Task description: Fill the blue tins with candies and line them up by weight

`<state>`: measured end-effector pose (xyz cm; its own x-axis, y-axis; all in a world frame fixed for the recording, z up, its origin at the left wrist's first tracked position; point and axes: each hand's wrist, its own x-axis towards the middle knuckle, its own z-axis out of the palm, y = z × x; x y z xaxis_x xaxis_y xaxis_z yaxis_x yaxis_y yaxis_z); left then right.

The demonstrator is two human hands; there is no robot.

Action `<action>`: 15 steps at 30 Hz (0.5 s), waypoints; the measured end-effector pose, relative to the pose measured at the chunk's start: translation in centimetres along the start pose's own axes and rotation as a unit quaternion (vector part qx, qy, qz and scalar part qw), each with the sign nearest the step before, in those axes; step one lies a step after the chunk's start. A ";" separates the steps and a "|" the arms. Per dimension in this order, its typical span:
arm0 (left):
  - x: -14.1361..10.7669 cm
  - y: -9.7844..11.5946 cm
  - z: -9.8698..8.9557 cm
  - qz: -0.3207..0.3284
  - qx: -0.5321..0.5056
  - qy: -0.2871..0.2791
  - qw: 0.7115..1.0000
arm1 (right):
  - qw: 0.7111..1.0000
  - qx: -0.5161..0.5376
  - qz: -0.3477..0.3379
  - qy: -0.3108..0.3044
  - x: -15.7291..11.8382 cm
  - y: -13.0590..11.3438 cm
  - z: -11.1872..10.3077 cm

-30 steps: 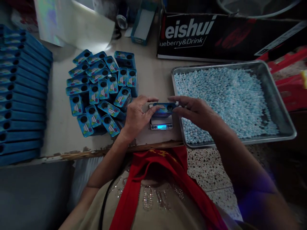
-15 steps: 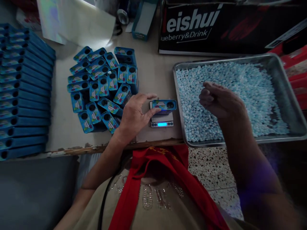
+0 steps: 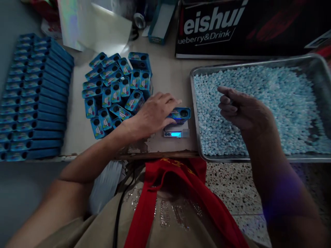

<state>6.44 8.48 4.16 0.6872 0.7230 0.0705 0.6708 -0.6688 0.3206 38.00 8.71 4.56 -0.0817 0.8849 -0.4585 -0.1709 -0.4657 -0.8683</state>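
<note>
A blue candy box point(image 3: 184, 113) stands on a small digital scale point(image 3: 169, 134) whose display glows blue. My left hand point(image 3: 157, 112) is around the left end of this box, thumb on the near side and fingers on the far side. Over the metal tray point(image 3: 193, 113) of light blue and white candies point(image 3: 274, 93), my right hand point(image 3: 234, 105) is closed with its fingers curled; what they hold, if anything, is hidden. Left of the scale is a loose group of similar blue boxes point(image 3: 115, 92) with round dark holes in their tops.
Blue boxes in neat rows point(image 3: 46, 100) fill the table's left side. A large black carton point(image 3: 217, 31) stands behind the tray. At the back are a shiny sheet point(image 3: 103, 31), a can point(image 3: 139, 20) and an open blue box point(image 3: 158, 34).
My left hand has reached further over the box on the scale, covering its left end. The view has shifted a little, while my right hand stays closed above the tray.
</note>
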 end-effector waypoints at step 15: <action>-4.9 0.5 -5.1 -0.033 -0.017 0.004 0.999 | 0.788 -0.514 -0.298 -0.164 11.8 -0.8 16.4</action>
<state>1.98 5.47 8.78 0.6401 0.7663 0.0556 0.7041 -0.6140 0.3567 21.09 19.62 3.01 -0.5652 0.8248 0.0167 0.5964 0.4225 -0.6825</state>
